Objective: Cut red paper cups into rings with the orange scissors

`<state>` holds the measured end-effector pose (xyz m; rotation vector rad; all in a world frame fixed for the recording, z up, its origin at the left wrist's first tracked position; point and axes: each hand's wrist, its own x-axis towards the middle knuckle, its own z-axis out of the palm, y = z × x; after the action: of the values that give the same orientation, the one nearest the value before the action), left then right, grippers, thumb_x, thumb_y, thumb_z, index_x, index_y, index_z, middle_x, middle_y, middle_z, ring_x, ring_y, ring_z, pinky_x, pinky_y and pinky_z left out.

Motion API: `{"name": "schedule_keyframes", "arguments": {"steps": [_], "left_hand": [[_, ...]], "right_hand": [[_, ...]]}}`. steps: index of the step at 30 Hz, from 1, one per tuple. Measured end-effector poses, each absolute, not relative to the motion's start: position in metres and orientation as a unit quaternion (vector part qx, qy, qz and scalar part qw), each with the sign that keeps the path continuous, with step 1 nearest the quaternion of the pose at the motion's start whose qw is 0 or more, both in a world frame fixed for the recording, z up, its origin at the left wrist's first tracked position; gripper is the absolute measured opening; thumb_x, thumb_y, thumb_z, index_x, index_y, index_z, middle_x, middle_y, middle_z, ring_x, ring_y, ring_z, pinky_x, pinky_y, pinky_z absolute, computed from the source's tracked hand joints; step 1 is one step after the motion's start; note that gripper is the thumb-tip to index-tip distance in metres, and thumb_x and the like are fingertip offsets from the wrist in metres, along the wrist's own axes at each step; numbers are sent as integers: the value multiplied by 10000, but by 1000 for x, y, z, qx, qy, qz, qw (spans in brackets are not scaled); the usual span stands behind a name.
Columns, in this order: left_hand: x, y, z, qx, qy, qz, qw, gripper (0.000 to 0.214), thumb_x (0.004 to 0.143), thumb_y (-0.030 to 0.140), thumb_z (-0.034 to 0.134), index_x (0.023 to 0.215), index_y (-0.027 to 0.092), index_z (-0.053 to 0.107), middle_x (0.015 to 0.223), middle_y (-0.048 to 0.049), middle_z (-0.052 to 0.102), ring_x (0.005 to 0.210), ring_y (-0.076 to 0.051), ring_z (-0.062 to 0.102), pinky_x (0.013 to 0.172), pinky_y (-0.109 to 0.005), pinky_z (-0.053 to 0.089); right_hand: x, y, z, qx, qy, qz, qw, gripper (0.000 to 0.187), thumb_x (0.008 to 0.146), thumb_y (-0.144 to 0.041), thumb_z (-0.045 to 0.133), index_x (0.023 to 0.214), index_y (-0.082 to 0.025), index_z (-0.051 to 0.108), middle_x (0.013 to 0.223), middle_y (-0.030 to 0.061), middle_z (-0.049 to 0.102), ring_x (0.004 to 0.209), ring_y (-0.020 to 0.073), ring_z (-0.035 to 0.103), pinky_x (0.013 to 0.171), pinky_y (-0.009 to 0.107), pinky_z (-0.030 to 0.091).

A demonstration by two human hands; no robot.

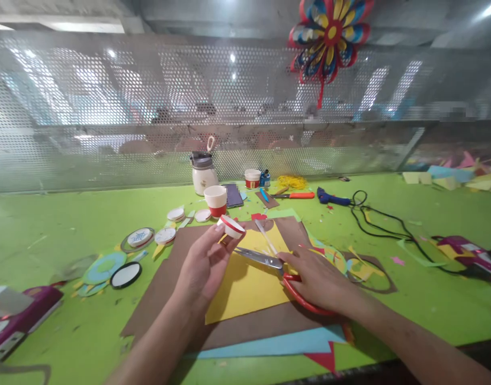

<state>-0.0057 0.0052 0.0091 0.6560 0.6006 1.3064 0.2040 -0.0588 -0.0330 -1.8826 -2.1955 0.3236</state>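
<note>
The left hand [207,262] is held up over the left edge of the yellow paper [245,286]. Its arm comes in from the bottom and the palm faces right. Its fingers are pinched around a small cut cup piece [232,226], white with a red rim. The piece sits in the air just above the top left corner of the yellow paper and is tipped on its side.

The right hand [318,279] lies low on the right edge of the yellow paper, with its arm coming in from the bottom right corner. It is closed around the red handles of the scissors [259,258]. The silver blades point left across the yellow paper, toward the cup piece. The blade tips stop just under the piece, and I cannot tell if they touch it.

The yellow paper lies on a bigger brown paper [165,291] on the green surface [69,224]. A sheet of blue paper [277,345] sticks out below the yellow paper. Behind the yellow paper stands a whole paper cup [216,200], and behind that a white jug [203,174]. Far to the right and back of the yellow paper lie a blue glue gun [331,199] and a black cord [384,227]. A colourful pinwheel [329,32] hangs high above.
</note>
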Motion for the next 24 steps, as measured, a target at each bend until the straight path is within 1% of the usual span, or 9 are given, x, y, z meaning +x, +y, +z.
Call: {"name": "schedule_keyframes", "arguments": {"steps": [3,6,8,11,14,16,19,22,24], "left_hand": [[-8,3,11,324,256,591,693,293,719,124,774,1008,106,733,1019,-127,762,1044,-270,695,974,-358,518],[-9,1,12,379,255,605,652,419,660,149,828,1069,157,734,1018,-110,767,974,-257,708,921,-379,529],[-9,0,11,412,262,614,621,432,652,146,835,1071,194,741,1029,-90,762,911,-229,704,859,-378,551],[-8,0,9,439,271,613,598,456,646,126,837,1084,208,741,1026,-87,757,884,-210,684,789,-340,557],[-8,2,6,453,270,611,590,473,652,123,834,1107,204,733,1052,-99,754,909,-194,669,804,-293,528],[-8,4,4,460,271,608,587,468,661,127,830,1110,208,729,1093,-102,744,949,-191,659,828,-282,511],[-7,4,3,462,277,607,585,445,658,139,832,1086,206,731,1071,-107,746,984,-213,655,848,-299,500],[-5,1,3,458,281,605,588,404,664,146,826,1054,199,738,1026,-103,754,936,-215,670,844,-314,500],[-3,0,4,458,280,594,599,426,667,133,820,1077,201,726,1080,-105,741,931,-210,673,843,-312,502]], "right_hand": [[207,-57,-30,-645,-733,136,166,402,836,-243,613,1236,-229,648,1136,129,682,1068,314,630,899,425,466],[215,-52,-23,-634,-716,177,231,365,857,-307,617,1209,-217,658,1189,114,690,1086,289,640,923,412,486],[222,-48,-19,-622,-704,211,269,394,871,-354,613,1231,-195,641,1148,107,709,1055,271,657,907,396,510],[232,-46,-16,-604,-688,260,306,458,868,-387,627,1269,-167,612,1000,77,723,933,241,679,826,367,547],[241,-49,-16,-586,-682,299,320,468,857,-391,653,1265,-167,609,879,34,679,783,199,650,722,329,547],[245,-52,-15,-572,-682,323,321,443,853,-381,668,1245,-180,615,830,9,640,732,176,615,677,304,532],[247,-55,-10,-550,-681,355,328,409,866,-377,662,1225,-191,603,865,10,625,752,165,603,683,287,526],[243,-54,-1,-535,-677,370,345,387,899,-382,617,1230,-186,573,932,35,636,761,159,618,711,292,539],[238,-52,5,-530,-675,364,362,366,916,-377,584,1227,-186,563,945,44,644,747,156,630,709,292,549]]}}
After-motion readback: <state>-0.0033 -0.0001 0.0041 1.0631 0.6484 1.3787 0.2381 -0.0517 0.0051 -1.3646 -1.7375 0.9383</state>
